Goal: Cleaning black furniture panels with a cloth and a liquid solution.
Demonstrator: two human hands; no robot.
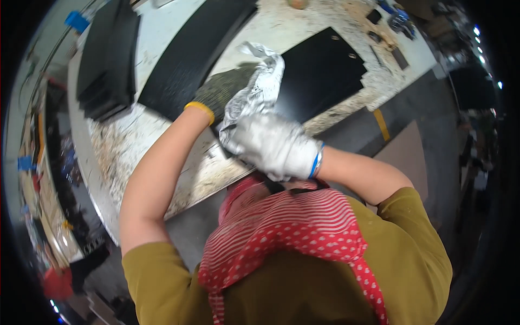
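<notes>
My right hand (273,143), in a white work glove with a blue cuff, is closed on a crumpled whitish-grey rag (265,81). The rag trails up and away from the glove, over the near left part of a flat black panel (325,70). Close beside it is my left hand (227,89), in a dark grey-green knit glove with a yellow cuff. It sits between the rag and a long curved black panel (187,54). The rag hides its fingers, so I cannot tell whether they grip anything.
A stack of black curved panels (111,59) stands at the left of the paint-smeared white worktable (122,154). Small dark pieces (399,58) and a blue-and-dark object (401,24) lie at the far right. A brown board (403,162) is beyond the table's right edge.
</notes>
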